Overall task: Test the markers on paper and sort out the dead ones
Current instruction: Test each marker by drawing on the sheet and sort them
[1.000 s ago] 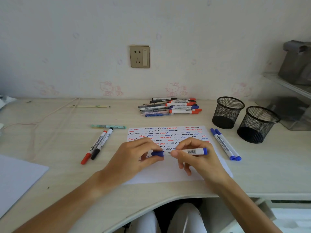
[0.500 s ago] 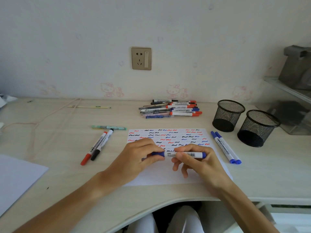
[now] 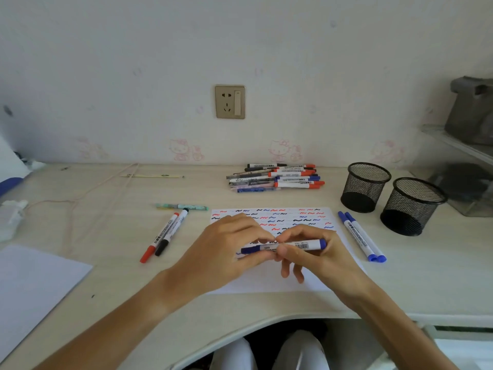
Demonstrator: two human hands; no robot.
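Blue marker (image 3: 284, 247) lay level over the scribbled paper (image 3: 269, 279), left hand (image 3: 226, 252) pinching its capped left end, right hand (image 3: 314, 257) gripping the white barrel, fingers of both curled round it. Marker pile (image 3: 274, 177) sat far on the worktop (image 3: 426, 276); two blue markers (image 3: 361, 237) right of paper, near two mesh cups (image 3: 389, 194). Red and black markers (image 3: 165, 236) lay left.

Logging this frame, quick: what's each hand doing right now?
Left hand: grips the cap end of the blue marker.
Right hand: pinches the same marker's barrel.
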